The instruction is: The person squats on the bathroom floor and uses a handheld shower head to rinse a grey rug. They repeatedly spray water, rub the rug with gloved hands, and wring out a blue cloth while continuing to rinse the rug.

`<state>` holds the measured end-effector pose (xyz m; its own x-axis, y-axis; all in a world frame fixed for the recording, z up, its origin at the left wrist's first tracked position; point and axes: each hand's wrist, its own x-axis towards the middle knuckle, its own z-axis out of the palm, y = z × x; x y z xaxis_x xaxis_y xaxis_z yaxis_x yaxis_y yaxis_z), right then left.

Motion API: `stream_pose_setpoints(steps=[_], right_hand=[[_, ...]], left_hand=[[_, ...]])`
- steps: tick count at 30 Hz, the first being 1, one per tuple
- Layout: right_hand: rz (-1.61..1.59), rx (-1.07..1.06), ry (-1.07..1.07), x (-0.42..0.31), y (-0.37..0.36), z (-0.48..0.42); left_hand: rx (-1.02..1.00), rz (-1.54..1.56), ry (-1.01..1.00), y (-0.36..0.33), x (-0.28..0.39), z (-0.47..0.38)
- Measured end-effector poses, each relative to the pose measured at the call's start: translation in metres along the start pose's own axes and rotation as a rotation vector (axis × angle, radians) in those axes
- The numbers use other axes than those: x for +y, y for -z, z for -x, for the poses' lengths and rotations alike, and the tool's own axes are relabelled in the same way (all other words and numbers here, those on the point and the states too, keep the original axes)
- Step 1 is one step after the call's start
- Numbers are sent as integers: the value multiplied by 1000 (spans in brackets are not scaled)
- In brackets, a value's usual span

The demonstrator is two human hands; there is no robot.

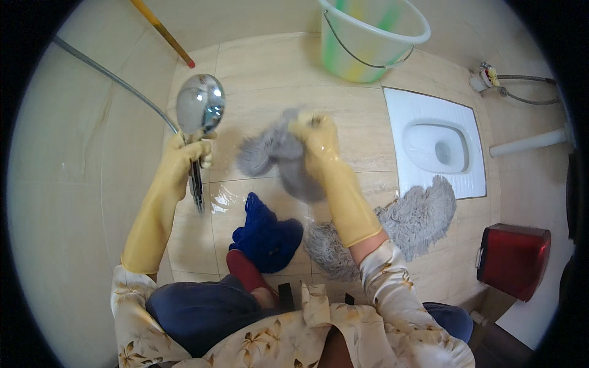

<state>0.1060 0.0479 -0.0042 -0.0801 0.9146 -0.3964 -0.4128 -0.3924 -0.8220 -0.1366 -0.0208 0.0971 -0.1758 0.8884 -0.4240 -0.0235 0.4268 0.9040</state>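
My left hand (195, 149), in a yellow rubber glove, grips the handle of a chrome hand shower (200, 102). The shower's round head points up in this view, and no water spray can be made out. In my right hand (322, 133), gloved the same way, is a grey cloth (271, 147), blurred and hanging above the wet tiles. Below it a dark blue cloth (269, 237) lies bunched on the floor by my red shoe (246, 271). A grey string mop head (423, 216) spreads on the tiles, partly behind my right forearm.
A white squat toilet pan (437, 147) is set in the floor at the right. Behind stands a striped plastic bucket (354, 60). The shower hose (115, 80) runs along the left wall near a wooden pole (165, 34). A red bin (514, 262) sits right; a white pipe (529, 142) juts out.
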Motion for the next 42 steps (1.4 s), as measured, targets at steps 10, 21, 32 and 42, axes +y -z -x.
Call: stream_pose_setpoints(steps=[10, 21, 32, 42], right_hand=[[360, -106, 434, 29, -30, 41], [1191, -1098, 617, 149, 43, 137], [1795, 107, 630, 46, 175, 8], [1563, 31, 552, 64, 148, 43]], left_hand=[[426, 269, -219, 31, -6, -10], [345, 465, -145, 58, -19, -14], [-93, -70, -43, 3, -35, 10], [-387, -166, 117, -52, -31, 8]])
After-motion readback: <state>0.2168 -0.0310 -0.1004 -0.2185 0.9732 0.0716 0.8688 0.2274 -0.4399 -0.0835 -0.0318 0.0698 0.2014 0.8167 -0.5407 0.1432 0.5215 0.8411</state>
